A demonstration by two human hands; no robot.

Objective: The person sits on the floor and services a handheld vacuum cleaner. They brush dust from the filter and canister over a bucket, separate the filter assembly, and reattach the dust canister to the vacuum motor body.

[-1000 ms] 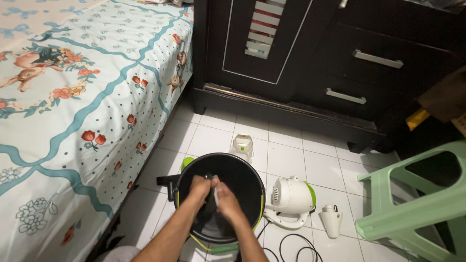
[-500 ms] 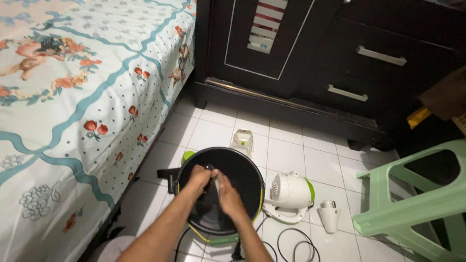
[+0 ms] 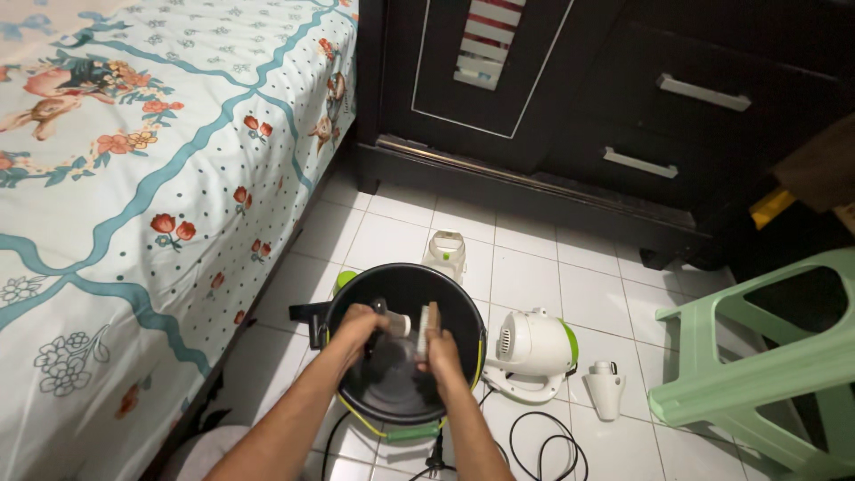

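A round black container with a green rim (image 3: 343, 307) stands on the white tiled floor beside a bed. Both my hands reach inside it. My left hand (image 3: 354, 328) is closed around a small grey cylindrical part at the container's middle. My right hand (image 3: 439, 349) grips a flat light-coloured piece held upright, close to the left hand. The inside bottom of the container is dark and partly hidden by my hands.
A white and green motor unit (image 3: 533, 347) lies right of the container, with a small white nozzle (image 3: 606, 388), a black cord (image 3: 543, 450) and a cream-coloured part (image 3: 445, 255) nearby. A green plastic stool (image 3: 757, 365) stands right, a dark cabinet (image 3: 623, 116) behind, the bed (image 3: 134, 178) left.
My hands have drawn slightly apart inside the container, and the grey part and the flat piece now show between them. The view has shifted a little.
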